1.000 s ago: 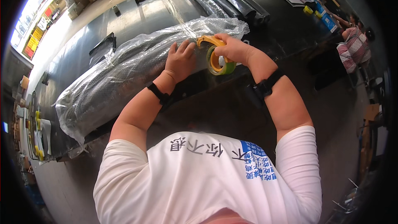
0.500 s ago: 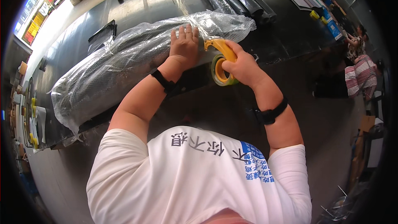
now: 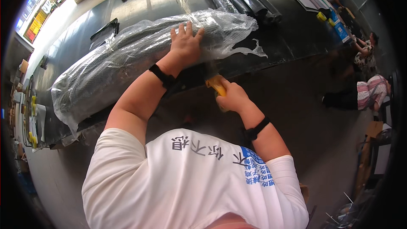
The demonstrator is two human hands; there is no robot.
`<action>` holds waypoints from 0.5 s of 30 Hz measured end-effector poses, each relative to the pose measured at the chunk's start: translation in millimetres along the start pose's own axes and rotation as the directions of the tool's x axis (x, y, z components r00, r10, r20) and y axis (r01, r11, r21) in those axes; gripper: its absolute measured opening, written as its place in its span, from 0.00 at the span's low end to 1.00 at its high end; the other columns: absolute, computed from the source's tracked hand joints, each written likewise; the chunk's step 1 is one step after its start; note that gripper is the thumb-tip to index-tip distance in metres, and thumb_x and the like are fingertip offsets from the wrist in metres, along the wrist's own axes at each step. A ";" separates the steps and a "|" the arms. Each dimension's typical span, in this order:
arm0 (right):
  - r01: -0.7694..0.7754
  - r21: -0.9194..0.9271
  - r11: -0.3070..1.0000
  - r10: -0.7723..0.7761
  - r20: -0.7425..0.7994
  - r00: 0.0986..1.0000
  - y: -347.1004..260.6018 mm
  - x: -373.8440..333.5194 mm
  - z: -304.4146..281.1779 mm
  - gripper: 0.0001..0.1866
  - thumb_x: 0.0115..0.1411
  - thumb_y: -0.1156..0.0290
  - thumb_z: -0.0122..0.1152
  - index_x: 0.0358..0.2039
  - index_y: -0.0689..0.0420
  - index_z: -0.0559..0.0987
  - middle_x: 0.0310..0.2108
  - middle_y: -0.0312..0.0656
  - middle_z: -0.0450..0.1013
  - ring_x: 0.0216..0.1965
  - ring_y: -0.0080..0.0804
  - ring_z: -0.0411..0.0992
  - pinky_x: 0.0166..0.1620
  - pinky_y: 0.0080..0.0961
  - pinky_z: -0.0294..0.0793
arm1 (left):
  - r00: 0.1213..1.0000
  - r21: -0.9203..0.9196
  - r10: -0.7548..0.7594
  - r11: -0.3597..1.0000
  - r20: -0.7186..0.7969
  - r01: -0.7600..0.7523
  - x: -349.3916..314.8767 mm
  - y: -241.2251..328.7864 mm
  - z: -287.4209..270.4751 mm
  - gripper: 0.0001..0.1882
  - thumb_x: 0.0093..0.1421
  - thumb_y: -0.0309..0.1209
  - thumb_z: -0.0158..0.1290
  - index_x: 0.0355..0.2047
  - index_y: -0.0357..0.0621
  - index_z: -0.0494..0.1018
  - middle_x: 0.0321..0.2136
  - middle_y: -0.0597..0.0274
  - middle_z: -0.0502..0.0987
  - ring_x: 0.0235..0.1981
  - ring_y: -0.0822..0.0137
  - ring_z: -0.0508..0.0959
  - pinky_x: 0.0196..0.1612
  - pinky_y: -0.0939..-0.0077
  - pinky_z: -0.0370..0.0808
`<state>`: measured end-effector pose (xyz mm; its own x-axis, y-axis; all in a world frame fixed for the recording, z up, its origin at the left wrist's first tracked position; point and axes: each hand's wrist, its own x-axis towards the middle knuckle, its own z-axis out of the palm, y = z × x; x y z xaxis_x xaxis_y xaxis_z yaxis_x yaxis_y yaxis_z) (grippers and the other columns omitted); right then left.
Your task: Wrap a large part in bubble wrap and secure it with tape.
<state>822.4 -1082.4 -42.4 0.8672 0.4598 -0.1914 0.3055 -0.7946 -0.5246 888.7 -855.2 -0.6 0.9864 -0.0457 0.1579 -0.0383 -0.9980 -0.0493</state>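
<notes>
On the dark table (image 3: 292, 29), along its near side, lies a long bundle (image 3: 99, 74) in clear, bubbly wrap, running from near left to far right. The left hand (image 3: 185, 47) lies flat on it, right of the middle, with its fingers spread. The right hand (image 3: 233, 96) is curled tight around a yellow tape tool (image 3: 217, 85), which hangs just off the near edge, to the right of the left hand. A blurry strip (image 3: 210, 68) seems to go from the tool up to the bundle, but it is too smeared to tell if it is stuck there. If it is tape, a hard tug could peel it off, or make it twist and stick to itself. A strong pull toward the near side could also roll the bundle over the edge if the left hand presses too softly. At the right end, a torn flap (image 3: 246, 51) of wrap sticks out loose on the table. It could get caught under the tape, or rip more if something snags it. The wrap looks thin and slick, so the left hand might slip.
</notes>
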 end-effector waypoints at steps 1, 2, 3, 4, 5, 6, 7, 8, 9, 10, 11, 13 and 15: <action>-0.021 -0.028 0.999 0.023 0.071 0.997 -2.9 11.7 -4.1 0.37 0.47 0.61 0.62 0.61 0.47 0.67 0.40 0.56 0.75 0.45 0.52 0.74 0.49 0.39 0.74 | 0.999 -0.006 -0.024 1.000 0.041 0.024 1.7 0.8 -1.4 0.40 0.55 0.43 0.55 0.67 0.52 0.54 0.68 0.40 0.46 0.70 0.40 0.45 0.67 0.40 0.41; -0.030 -0.027 0.999 0.032 0.064 0.997 -2.2 23.0 -5.5 0.37 0.47 0.61 0.62 0.61 0.47 0.67 0.40 0.56 0.75 0.45 0.52 0.74 0.49 0.39 0.74 | 0.999 -0.008 -0.013 1.000 0.038 0.014 -0.3 7.9 -8.9 0.40 0.55 0.43 0.55 0.67 0.52 0.54 0.68 0.40 0.46 0.70 0.40 0.45 0.67 0.40 0.41; -0.050 -0.043 0.998 0.054 0.093 0.994 -0.6 37.9 -6.7 0.37 0.47 0.61 0.62 0.61 0.49 0.68 0.41 0.56 0.76 0.46 0.52 0.74 0.49 0.37 0.74 | 0.995 -0.003 -0.043 0.999 0.085 0.043 -4.3 18.3 -22.1 0.43 0.53 0.45 0.56 0.67 0.50 0.54 0.69 0.40 0.43 0.70 0.41 0.42 0.67 0.40 0.39; -0.072 -0.061 0.996 0.079 0.122 0.989 0.8 49.4 -9.5 0.37 0.46 0.61 0.62 0.60 0.50 0.69 0.42 0.55 0.76 0.47 0.51 0.74 0.50 0.35 0.73 | 0.989 0.001 -0.072 0.997 0.131 0.072 -6.2 29.0 -29.6 0.46 0.51 0.47 0.58 0.67 0.48 0.53 0.69 0.40 0.41 0.71 0.41 0.38 0.67 0.40 0.37; -0.062 -0.066 0.996 0.070 0.121 0.990 -5.8 58.1 -13.2 0.37 0.46 0.61 0.62 0.60 0.50 0.69 0.42 0.55 0.76 0.47 0.51 0.74 0.50 0.35 0.73 | 0.989 0.006 -0.071 0.997 0.129 0.071 -7.6 33.1 -27.2 0.50 0.47 0.49 0.59 0.67 0.44 0.53 0.70 0.39 0.37 0.71 0.42 0.33 0.67 0.38 0.34; -0.041 -0.025 0.999 0.044 0.137 0.990 -12.4 63.6 -17.6 0.34 0.47 0.60 0.62 0.57 0.50 0.71 0.43 0.56 0.76 0.47 0.50 0.74 0.51 0.34 0.73 | 0.999 0.029 -0.016 0.999 0.042 0.015 -9.9 36.9 -17.1 0.50 0.46 0.50 0.59 0.67 0.46 0.54 0.70 0.40 0.38 0.71 0.42 0.33 0.67 0.37 0.33; -0.022 0.015 1.000 0.020 0.152 0.988 -17.1 69.3 -21.2 0.31 0.48 0.59 0.62 0.55 0.51 0.74 0.43 0.56 0.76 0.48 0.49 0.75 0.51 0.34 0.73 | 0.998 0.056 0.041 0.998 -0.043 -0.039 -9.3 38.4 -4.1 0.50 0.46 0.52 0.59 0.67 0.48 0.54 0.70 0.42 0.39 0.71 0.43 0.33 0.67 0.36 0.33; -0.023 0.006 1.000 0.022 0.152 0.988 -17.6 75.7 -23.9 0.31 0.48 0.59 0.62 0.55 0.51 0.74 0.43 0.56 0.76 0.48 0.49 0.75 0.51 0.34 0.73 | 0.998 0.049 0.039 0.998 -0.047 -0.036 -3.8 38.5 5.8 0.50 0.46 0.52 0.59 0.67 0.48 0.54 0.70 0.42 0.39 0.71 0.43 0.33 0.67 0.36 0.33; -0.037 0.037 0.999 0.030 0.176 0.984 -19.6 81.7 -25.4 0.28 0.48 0.59 0.62 0.51 0.53 0.76 0.41 0.54 0.77 0.45 0.47 0.76 0.49 0.33 0.74 | 0.988 0.013 0.089 0.996 -0.128 -0.088 0.2 36.3 13.9 0.45 0.49 0.50 0.57 0.66 0.51 0.56 0.70 0.46 0.42 0.71 0.43 0.37 0.67 0.37 0.35; -0.053 0.066 0.996 0.038 0.201 0.979 -21.7 87.9 -27.9 0.25 0.48 0.60 0.61 0.48 0.55 0.77 0.39 0.52 0.78 0.43 0.45 0.77 0.46 0.32 0.75 | 0.968 -0.018 0.135 0.990 -0.211 -0.142 4.4 34.6 22.1 0.41 0.52 0.49 0.55 0.65 0.54 0.58 0.69 0.50 0.45 0.71 0.44 0.41 0.67 0.37 0.37; -0.050 0.056 0.997 0.037 0.208 0.978 -25.5 94.6 -33.5 0.25 0.48 0.60 0.61 0.48 0.55 0.77 0.39 0.52 0.78 0.43 0.45 0.77 0.46 0.32 0.75 | 0.969 -0.026 0.124 0.991 -0.212 -0.133 9.5 33.4 34.9 0.41 0.52 0.49 0.55 0.65 0.54 0.58 0.69 0.50 0.45 0.71 0.44 0.41 0.67 0.37 0.37; -0.371 0.169 0.913 0.256 0.472 0.844 -36.4 105.7 -46.6 0.22 0.49 0.60 0.60 0.43 0.58 0.79 0.36 0.46 0.77 0.38 0.38 0.76 0.41 0.30 0.75 | 0.915 0.168 0.105 0.985 -0.389 -0.042 15.0 30.6 53.8 0.30 0.59 0.42 0.49 0.63 0.60 0.61 0.67 0.56 0.51 0.68 0.46 0.50 0.66 0.37 0.44; -0.431 0.236 0.871 0.282 0.479 0.831 -32.5 108.8 -53.7 0.20 0.50 0.60 0.58 0.40 0.60 0.79 0.34 0.41 0.76 0.34 0.34 0.75 0.39 0.30 0.73 | 0.917 0.125 0.097 0.991 -0.388 -0.052 16.0 34.0 48.6 0.27 0.61 0.38 0.47 0.62 0.60 0.62 0.67 0.57 0.53 0.67 0.46 0.52 0.65 0.37 0.47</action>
<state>927.9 -1027.9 -1.6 0.6187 0.3479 -0.7044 -0.2006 -0.7970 -0.5698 910.9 -887.8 -47.6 0.8383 -0.1552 0.5226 -0.0695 -0.9812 -0.1799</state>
